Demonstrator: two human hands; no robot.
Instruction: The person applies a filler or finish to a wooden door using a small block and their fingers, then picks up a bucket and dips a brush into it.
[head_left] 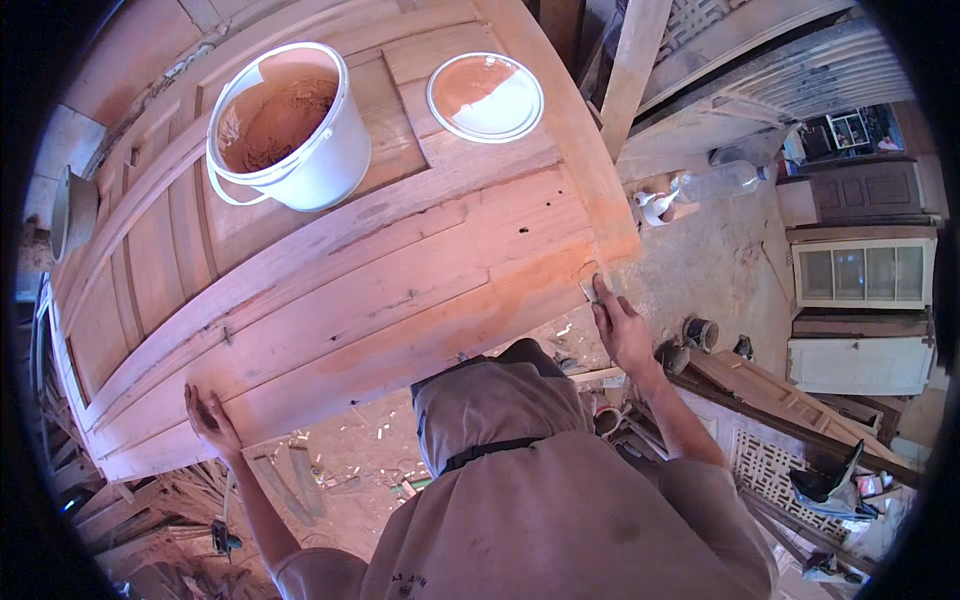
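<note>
A large wooden door point(440, 300) with raised panels lies flat in front of me. Its near planks carry smears of orange-brown filler and a few small dark holes. At the right end, my right hand point(622, 330) pinches a small flat scraper point(588, 290), whose blade is mostly hidden and sits at the filler-coated near corner. My left hand point(212, 422) rests on the door's near edge at the left, fingers stretched out, holding nothing. On the far panels stands a white bucket point(325, 165) of orange-brown filler. Beside it lies its round white lid point(505, 108), partly coated with filler.
A clear plastic bottle point(720, 181) and a small white container point(655, 207) are on the floor right of the door. A white glazed frame point(865, 273) leans farther right. Wood offcuts point(290, 480) and shavings litter the floor below. Carved lattice panels point(780, 475) lie lower right.
</note>
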